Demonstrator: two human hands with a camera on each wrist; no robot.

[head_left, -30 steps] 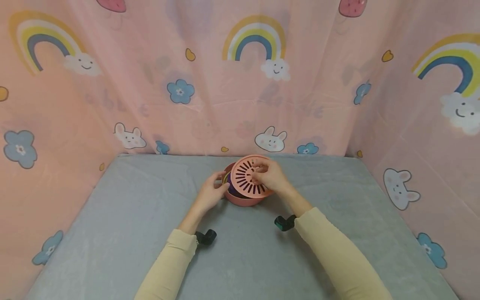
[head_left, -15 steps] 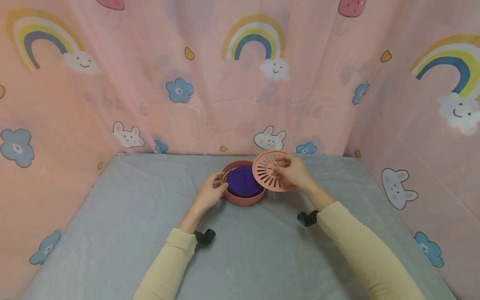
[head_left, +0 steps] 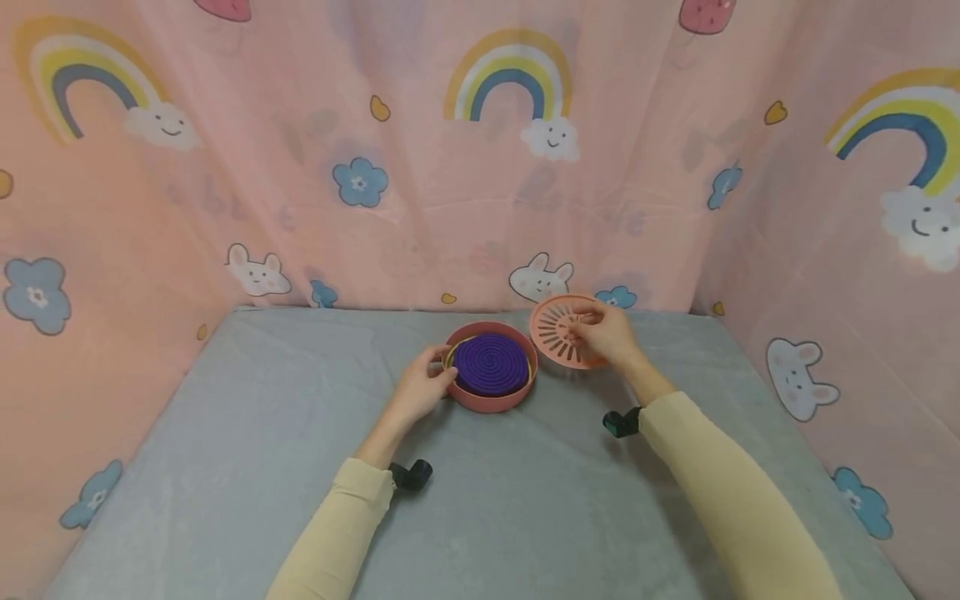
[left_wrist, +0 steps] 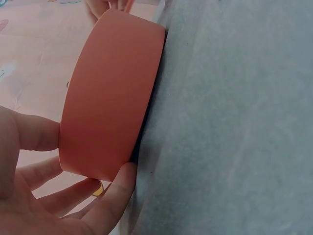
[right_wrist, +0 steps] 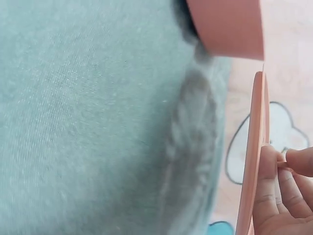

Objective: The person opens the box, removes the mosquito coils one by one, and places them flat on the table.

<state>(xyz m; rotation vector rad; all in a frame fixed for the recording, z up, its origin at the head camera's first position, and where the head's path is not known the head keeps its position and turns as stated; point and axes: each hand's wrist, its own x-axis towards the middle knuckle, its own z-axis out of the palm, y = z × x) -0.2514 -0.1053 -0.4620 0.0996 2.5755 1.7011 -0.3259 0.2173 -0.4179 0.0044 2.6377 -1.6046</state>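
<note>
A round pinkish-red box [head_left: 487,404] sits on the cloth with its top uncovered. Inside lies a purple spiral coil [head_left: 491,365], like a mosquito coil, with a thin yellow edge showing around it. My left hand [head_left: 422,385] grips the box's left side, thumb and fingers spread around its wall [left_wrist: 110,93] in the left wrist view. To the right of the box, my right hand [head_left: 609,335] holds up the slotted pink lid [head_left: 553,335], tilted. In the right wrist view, thumb and fingers pinch a small part at the middle of the lid [right_wrist: 251,161].
A grey-blue cloth [head_left: 480,517] covers the table. Pink curtains [head_left: 420,233] printed with rainbows and rabbits stand behind and on both sides. A black wrist camera [head_left: 412,474] sits at the left cuff, another black camera [head_left: 621,422] at the right.
My right hand has carried the lid off the box, to the right and slightly up, uncovering the purple coil. The left hand and the box have stayed in place.
</note>
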